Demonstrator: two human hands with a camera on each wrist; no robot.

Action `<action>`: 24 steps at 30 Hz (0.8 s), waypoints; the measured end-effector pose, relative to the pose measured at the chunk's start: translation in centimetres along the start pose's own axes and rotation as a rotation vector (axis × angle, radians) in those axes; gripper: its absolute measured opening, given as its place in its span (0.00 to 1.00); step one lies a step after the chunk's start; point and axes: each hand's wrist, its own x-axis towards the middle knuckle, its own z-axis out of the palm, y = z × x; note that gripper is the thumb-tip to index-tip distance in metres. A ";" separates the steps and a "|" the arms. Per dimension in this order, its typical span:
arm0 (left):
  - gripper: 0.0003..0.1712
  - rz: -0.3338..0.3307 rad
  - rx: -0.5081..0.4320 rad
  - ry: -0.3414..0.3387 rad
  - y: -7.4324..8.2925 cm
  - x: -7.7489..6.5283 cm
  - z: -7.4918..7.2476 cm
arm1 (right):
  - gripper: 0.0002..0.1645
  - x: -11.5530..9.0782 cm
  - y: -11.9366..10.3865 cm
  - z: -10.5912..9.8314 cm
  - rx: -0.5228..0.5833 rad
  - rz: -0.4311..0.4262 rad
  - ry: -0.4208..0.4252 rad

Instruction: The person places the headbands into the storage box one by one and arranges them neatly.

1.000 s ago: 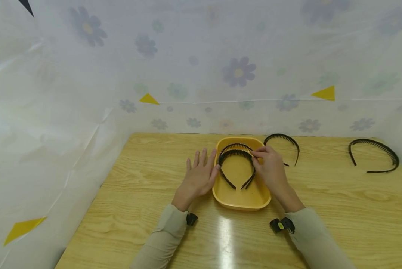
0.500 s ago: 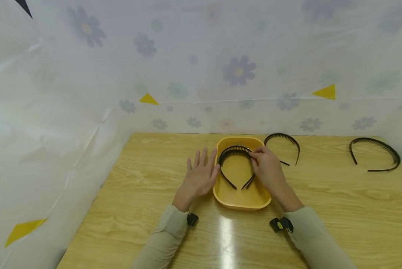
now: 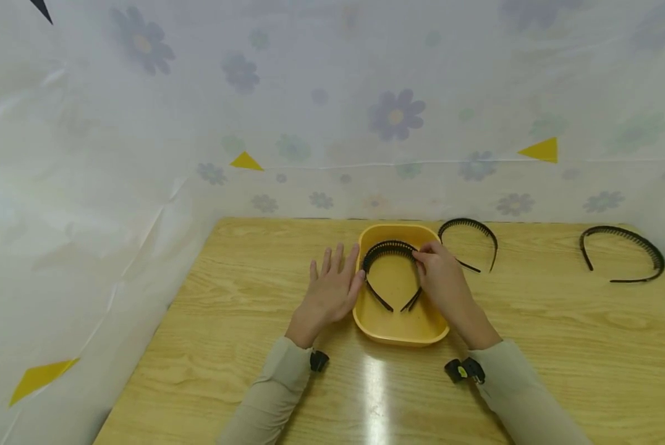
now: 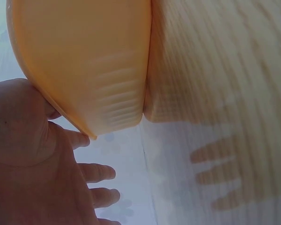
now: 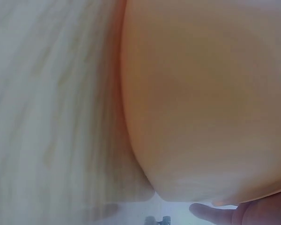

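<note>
- Left of the yellow tray [image 3: 400,327] and nearer to us, we see a beige left sleeve [image 3: 262,398], softly creased, with a paler, wide cuff.
- On the tray's side of that cuff we notice a small black block [image 3: 319,361].
- Right of the tray and nearer to us, we see a matching right sleeve [image 3: 524,392].
- At its cuff, on the tray's side, we find a chunky black device [image 3: 473,371] bearing a yellow-green mark [image 3: 462,372].
</note>
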 end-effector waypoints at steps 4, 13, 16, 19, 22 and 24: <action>0.36 0.009 0.007 0.002 0.0 0.0 0.0 | 0.13 -0.1 0.0 0.0 -0.030 -0.014 -0.020; 0.36 0.005 0.002 -0.002 0.0 0.0 0.1 | 0.12 -0.1 0.1 0.3 -0.029 -0.036 0.000; 0.36 0.002 0.001 -0.004 0.0 0.0 0.1 | 0.11 -0.1 0.1 0.3 -0.018 -0.032 0.013; 0.37 0.001 0.005 -0.004 -0.1 0.1 0.1 | 0.11 -0.1 0.2 0.4 -0.002 -0.027 0.028; 0.36 0.000 0.006 -0.002 -0.1 0.0 0.2 | 0.11 -0.1 0.2 0.5 0.016 -0.021 0.038; 0.36 -0.001 0.004 -0.001 0.0 0.0 0.2 | 0.11 -0.2 0.2 0.5 0.029 -0.018 0.043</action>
